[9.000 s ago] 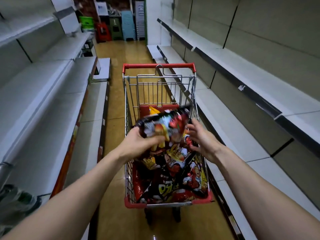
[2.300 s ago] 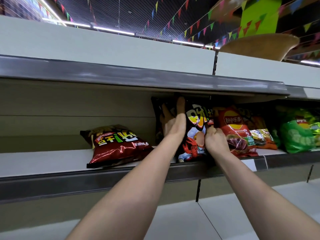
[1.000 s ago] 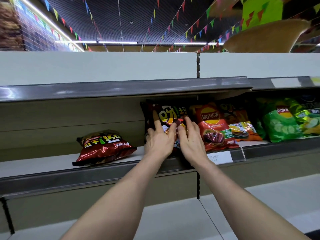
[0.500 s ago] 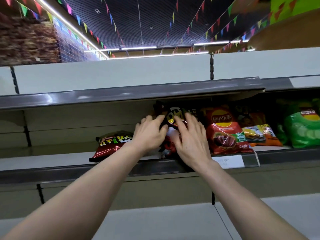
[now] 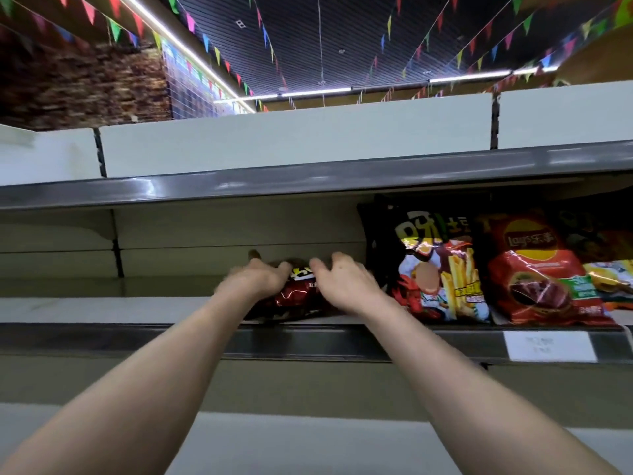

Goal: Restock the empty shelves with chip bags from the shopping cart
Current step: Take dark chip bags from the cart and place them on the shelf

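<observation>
Head: glossy, crumpled dark-red bag (image 5: 297, 298)

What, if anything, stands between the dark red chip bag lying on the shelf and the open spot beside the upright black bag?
Nothing visible does. The left hand and right hand hold the dark red bag flat on the shelf, and no other item shows between it and the upright black bag to its right.

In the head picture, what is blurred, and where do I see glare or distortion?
Head view: the left hand and right hand are motion-blurred on the dark red bag; the black fries bag is sharper; the upper shelf edge shows pale glare and bows from the wide lens.
</observation>
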